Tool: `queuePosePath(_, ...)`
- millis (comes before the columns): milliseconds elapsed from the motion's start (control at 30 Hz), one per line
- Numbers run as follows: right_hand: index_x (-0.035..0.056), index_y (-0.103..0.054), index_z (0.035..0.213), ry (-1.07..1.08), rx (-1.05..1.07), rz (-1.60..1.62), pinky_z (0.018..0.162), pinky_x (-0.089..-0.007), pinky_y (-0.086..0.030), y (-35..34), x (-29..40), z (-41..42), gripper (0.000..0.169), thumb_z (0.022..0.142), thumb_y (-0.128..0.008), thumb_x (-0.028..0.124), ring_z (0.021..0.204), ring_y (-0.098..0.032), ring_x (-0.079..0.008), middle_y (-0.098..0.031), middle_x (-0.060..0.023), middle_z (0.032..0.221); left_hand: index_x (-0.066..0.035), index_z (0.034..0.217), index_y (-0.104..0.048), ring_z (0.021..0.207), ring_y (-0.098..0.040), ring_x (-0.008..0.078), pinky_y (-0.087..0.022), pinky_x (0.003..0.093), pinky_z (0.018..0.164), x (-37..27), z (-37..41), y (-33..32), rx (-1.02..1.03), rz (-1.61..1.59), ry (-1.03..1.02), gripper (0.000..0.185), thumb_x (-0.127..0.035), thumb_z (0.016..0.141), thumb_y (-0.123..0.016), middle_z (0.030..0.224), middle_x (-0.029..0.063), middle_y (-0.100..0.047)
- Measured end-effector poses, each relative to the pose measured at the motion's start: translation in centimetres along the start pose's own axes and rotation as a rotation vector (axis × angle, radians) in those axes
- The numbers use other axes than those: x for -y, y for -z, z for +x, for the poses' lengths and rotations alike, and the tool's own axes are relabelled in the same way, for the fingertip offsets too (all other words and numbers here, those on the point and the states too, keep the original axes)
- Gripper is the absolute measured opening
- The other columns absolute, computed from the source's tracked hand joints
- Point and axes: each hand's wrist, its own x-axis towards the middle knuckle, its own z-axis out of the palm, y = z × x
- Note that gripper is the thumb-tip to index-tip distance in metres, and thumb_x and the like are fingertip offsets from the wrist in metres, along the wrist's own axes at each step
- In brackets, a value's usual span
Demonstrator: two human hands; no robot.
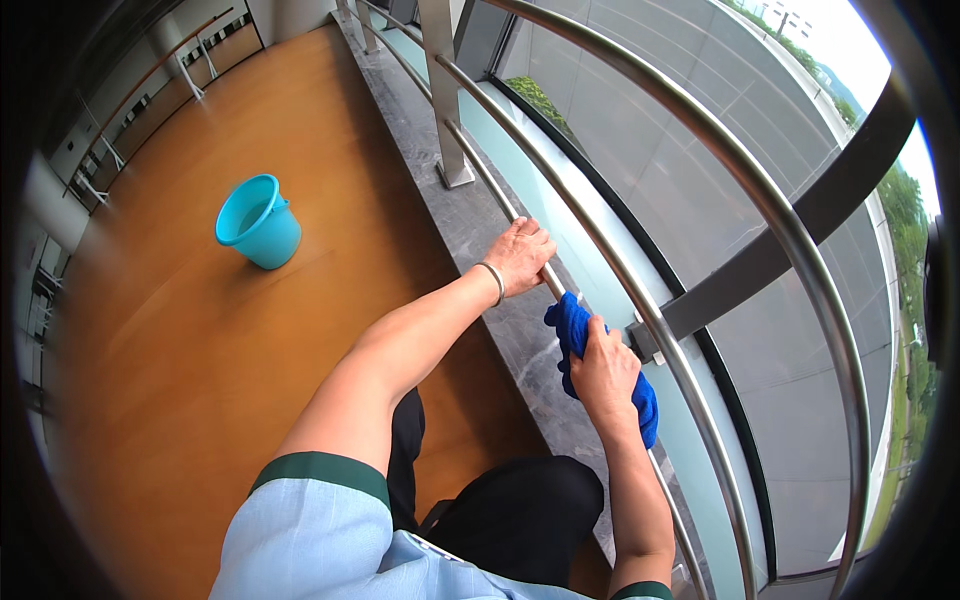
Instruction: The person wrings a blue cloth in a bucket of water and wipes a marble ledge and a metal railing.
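My left hand (520, 256), with a bangle at the wrist, grips the lowest metal rail (480, 166) of a railing. Below it along the same rail, my right hand (606, 364) holds a blue cloth (571, 322) wrapped around the bar. Part of the cloth hangs out past the right hand's wrist side. The two hands are apart, with a short stretch of bare rail and some cloth between them. A turquoise plastic bucket (274, 234) stands on the floor to the left; its bottom inside is hard to make out.
Above the lowest rail run a middle rail (570, 201) and a thick top handrail (720, 142), joined to a metal post (448, 112). A grey marble ledge (517, 352) borders the orange-brown floor (187, 337). Large windows lie behind the railing. Ballet barres (142, 90) stand at the far left.
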Motion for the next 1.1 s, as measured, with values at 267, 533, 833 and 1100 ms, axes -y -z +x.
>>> queuePosePath(267, 0.0044, -0.055, 0.108, -0.004, 0.019, 0.023, 0.074, -0.0487, -0.055, 0.2, 0.3, 0.5, 0.04, 0.077, -0.079, 0.012, 0.088, -0.069, -0.0394, -0.063, -0.0204, 0.092, -0.008, 0.094, -0.064, 0.11, -0.055, 0.0305, -0.04, 0.0478, 0.105, 0.9, 0.7, 0.8, 0.158, 0.015, -0.065, 0.026, -0.03, 0.081, -0.072, 0.1, 0.0097, -0.063)
queuePosePath(533, 0.0074, -0.06, 0.106, -0.133, -0.103, -0.063, 0.075, -0.0483, -0.053, -0.7, 1.7, 0.7, 0.038, 0.074, -0.079, 0.015, 0.086, -0.066, -0.0384, -0.063, -0.0158, 0.089, -0.007, 0.099, -0.066, 0.105, -0.061, 0.0306, -0.032, 0.0558, 0.111, 3.0, 1.8, 1.0, 0.262, -0.135, -0.28, 0.029, -0.029, 0.082, -0.073, 0.095, 0.0131, -0.067)
queuePosePath(833, 0.0099, -0.063, 0.1, -0.393, -0.07, -0.148, 0.078, -0.0465, -0.052, -1.5, 4.3, 2.5, 0.035, 0.075, -0.083, 0.023, 0.088, -0.066, -0.0371, -0.066, -0.0131, 0.091, -0.009, 0.118, -0.062, 0.121, -0.055, 0.0291, -0.013, 0.0709, 0.118, 11.7, 3.9, 1.4, 0.04, -0.315, -0.556, 0.054, -0.046, 0.082, -0.076, 0.117, 0.0105, -0.059)
queuePosePath(1100, 0.0153, -0.064, 0.105, -0.624, 0.049, -0.334, 0.087, -0.0467, -0.05, -1.9, 5.6, 3.9, 0.037, 0.079, -0.082, 0.034, 0.097, -0.063, -0.0358, -0.064, -0.0117, 0.097, -0.011, 0.112, -0.065, 0.111, -0.06, 0.0281, -0.019, 0.0663, 0.117, 20.0, 4.2, -1.0, 0.254, -0.403, -0.393, 0.041, -0.04, 0.085, -0.075, 0.105, 0.0076, -0.065)
